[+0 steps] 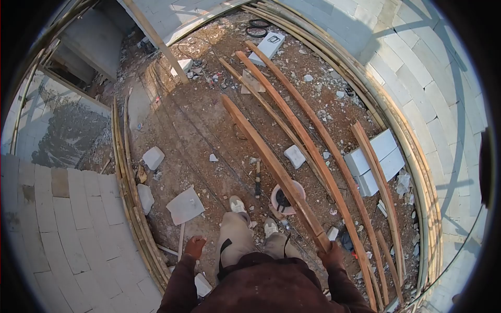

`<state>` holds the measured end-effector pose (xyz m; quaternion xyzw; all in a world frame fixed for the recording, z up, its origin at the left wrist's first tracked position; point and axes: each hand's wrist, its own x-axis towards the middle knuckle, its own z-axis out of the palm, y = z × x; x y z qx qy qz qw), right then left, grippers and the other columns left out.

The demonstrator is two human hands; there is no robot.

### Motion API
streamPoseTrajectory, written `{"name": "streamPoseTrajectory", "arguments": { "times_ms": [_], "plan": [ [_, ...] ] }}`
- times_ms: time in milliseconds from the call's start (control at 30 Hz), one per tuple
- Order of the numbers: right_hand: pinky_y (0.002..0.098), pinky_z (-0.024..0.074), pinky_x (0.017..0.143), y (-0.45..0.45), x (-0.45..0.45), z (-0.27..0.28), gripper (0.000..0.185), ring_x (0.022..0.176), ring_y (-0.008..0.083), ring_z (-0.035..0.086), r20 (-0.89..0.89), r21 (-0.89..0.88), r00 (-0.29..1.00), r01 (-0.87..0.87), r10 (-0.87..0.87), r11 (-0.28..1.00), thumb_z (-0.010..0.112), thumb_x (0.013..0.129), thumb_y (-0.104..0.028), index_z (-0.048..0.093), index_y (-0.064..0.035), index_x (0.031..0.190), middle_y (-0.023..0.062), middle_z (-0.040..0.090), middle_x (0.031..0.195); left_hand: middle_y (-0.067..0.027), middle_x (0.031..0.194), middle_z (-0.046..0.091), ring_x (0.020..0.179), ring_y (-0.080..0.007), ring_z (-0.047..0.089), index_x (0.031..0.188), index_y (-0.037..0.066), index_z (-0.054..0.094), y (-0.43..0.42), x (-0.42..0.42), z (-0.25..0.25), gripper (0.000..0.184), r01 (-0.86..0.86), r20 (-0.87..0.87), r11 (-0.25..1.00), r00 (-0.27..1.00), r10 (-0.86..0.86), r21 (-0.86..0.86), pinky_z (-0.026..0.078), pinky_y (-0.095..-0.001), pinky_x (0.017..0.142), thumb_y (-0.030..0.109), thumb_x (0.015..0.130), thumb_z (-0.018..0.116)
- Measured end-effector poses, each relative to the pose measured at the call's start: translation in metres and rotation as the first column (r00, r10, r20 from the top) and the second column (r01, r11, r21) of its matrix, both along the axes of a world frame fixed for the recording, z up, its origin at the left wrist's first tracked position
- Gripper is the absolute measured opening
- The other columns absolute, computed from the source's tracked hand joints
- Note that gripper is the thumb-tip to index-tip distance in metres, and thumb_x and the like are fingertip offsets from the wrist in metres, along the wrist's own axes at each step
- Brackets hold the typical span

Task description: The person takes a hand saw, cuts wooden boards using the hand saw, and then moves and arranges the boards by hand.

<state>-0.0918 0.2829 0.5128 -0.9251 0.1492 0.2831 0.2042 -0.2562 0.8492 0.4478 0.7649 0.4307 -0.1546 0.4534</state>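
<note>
My right hand [332, 254] is wrapped round the near end of a long reddish wooden beam [271, 161]. The beam slants away to the far left, over a pink bucket [295, 189] with something dark inside. At my left side, my left hand [194, 247] hangs with its fingers curled and nothing visible in them. Behind it a thin pale strip [181, 241] reaches toward a flat whitish slab [186, 205] on the ground. A hammer-like tool [258, 180] lies on the dirt ahead of my shoes.
More wooden beams [313, 156] lie lengthwise on my right, near white blocks [381, 156]. Bamboo poles [128, 182] run along the left block wall [68, 224], others [417, 172] by the right wall. An upright post [162, 44] stands at the far left. Rubble and pale chunks [153, 157] litter the dirt.
</note>
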Motion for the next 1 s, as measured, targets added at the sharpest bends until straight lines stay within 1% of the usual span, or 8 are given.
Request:
{"name": "streamPoseTrajectory", "arguments": {
  "times_ms": [167, 233, 400, 533, 600, 733, 900, 1000],
  "plan": [
    [0.0505, 0.0539, 0.092, 0.068, 0.057, 0.0, 0.067, 0.106, 0.0437, 0.066, 0.006, -0.039, 0.999, 0.032, -0.031, 0.999, 0.088, 0.069, -0.033, 0.059, -0.0016, 0.121, 0.0233, 0.069, 0.111, -0.0161, 0.107, 0.075, 0.103, -0.0273, 0.071, 0.111, 0.005, 0.075, 0.101, -0.03, -0.041, 0.047, 0.107, -0.4, 0.982, 0.902, -0.163, -0.158, 0.053, -0.0385, 0.091, 0.047, 0.091, 0.066],
    [0.0502, 0.0537, 0.093, 0.101, 0.082, 0.001, 0.066, 0.107, 0.0433, 0.066, 0.039, -0.056, 0.999, 0.002, 0.0, 0.998, 0.088, 0.069, -0.032, 0.059, -0.0014, 0.119, 0.0228, 0.069, 0.11, -0.0161, 0.104, 0.076, 0.104, -0.0301, 0.071, 0.106, 0.007, 0.077, 0.156, -0.033, -0.056, 0.044, 0.726, -0.323, 0.687, 0.645, -0.692, -0.022, 0.053, -0.0411, 0.093, 0.046, 0.093, 0.063],
    [0.0483, 0.0534, 0.095, 0.176, 0.135, -0.007, 0.067, 0.108, 0.0426, 0.065, 0.112, -0.049, 0.992, 0.059, -0.054, 0.997, 0.087, 0.068, -0.028, 0.06, -0.0019, 0.123, 0.0226, 0.068, 0.113, -0.0145, 0.098, 0.077, 0.101, -0.0312, 0.072, 0.102, 0.007, 0.077, 0.28, 0.088, -0.072, 0.04, 0.14, -0.329, 0.982, 0.928, -0.175, -0.128, 0.053, -0.0417, 0.093, 0.043, 0.095, 0.06],
    [0.0485, 0.0524, 0.098, 0.222, 0.193, 0.002, 0.068, 0.112, 0.0422, 0.064, 0.075, -0.047, 0.994, 0.088, -0.084, 0.995, 0.086, 0.07, -0.029, 0.059, -0.0007, 0.125, 0.0232, 0.066, 0.117, -0.0063, 0.075, 0.066, 0.071, -0.0173, 0.06, 0.079, 0.004, 0.07, 0.327, 0.292, -0.02, 0.037, 0.368, -0.045, 0.906, 0.929, -0.367, 0.21, 0.049, -0.0374, 0.07, 0.036, 0.096, 0.067],
    [0.0489, 0.0515, 0.099, 0.229, 0.214, 0.003, 0.066, 0.113, 0.0423, 0.063, 0.11, -0.057, 0.992, 0.07, -0.063, 0.996, 0.086, 0.07, -0.029, 0.059, -0.0004, 0.123, 0.0235, 0.066, 0.117, -0.0052, 0.084, 0.07, 0.077, -0.0165, 0.061, 0.096, 0.0, 0.072, 0.321, 0.384, -0.013, 0.038, 0.149, 0.174, 0.973, 0.968, -0.18, 0.173, 0.05, -0.0345, 0.073, 0.038, 0.095, 0.07],
    [0.0505, 0.051, 0.095, 0.229, 0.252, 0.004, 0.066, 0.108, 0.0432, 0.062, 0.17, -0.042, 0.984, 0.06, -0.052, 0.997, 0.087, 0.069, -0.029, 0.059, 0.0, 0.121, 0.0214, 0.066, 0.111, -0.0117, 0.104, 0.072, 0.096, -0.0213, 0.068, 0.118, -0.001, 0.068, 0.251, 0.547, 0.024, 0.05, 0.253, 0.139, 0.966, 0.96, -0.244, -0.052, 0.051, -0.0348, 0.088, 0.043, 0.093, 0.071],
    [0.0513, 0.05, 0.094, 0.213, 0.291, -0.009, 0.063, 0.104, 0.0427, 0.061, 0.271, -0.104, 0.963, 0.028, 0.001, 0.994, 0.087, 0.069, -0.029, 0.059, -0.0016, 0.119, 0.0199, 0.064, 0.108, -0.0042, 0.09, 0.065, 0.08, -0.013, 0.058, 0.108, 0.001, 0.069, 0.13, 0.678, -0.051, 0.053, 0.186, 0.032, 0.921, 0.982, -0.186, -0.342, 0.049, -0.0327, 0.073, 0.049, 0.087, 0.076],
    [0.0521, 0.049, 0.094, 0.198, 0.324, -0.026, 0.062, 0.102, 0.0426, 0.06, 0.332, -0.125, 0.943, 0.009, 0.033, 0.992, 0.087, 0.068, -0.028, 0.059, -0.0019, 0.116, 0.019, 0.063, 0.106, -0.0107, 0.105, 0.065, 0.092, -0.0189, 0.062, 0.119, 0.001, 0.066, 0.058, 0.762, -0.081, 0.068, 0.084, -0.086, 0.913, 0.988, -0.129, -0.399, 0.051, -0.0364, 0.078, 0.057, 0.083, 0.078]
  ]
}}
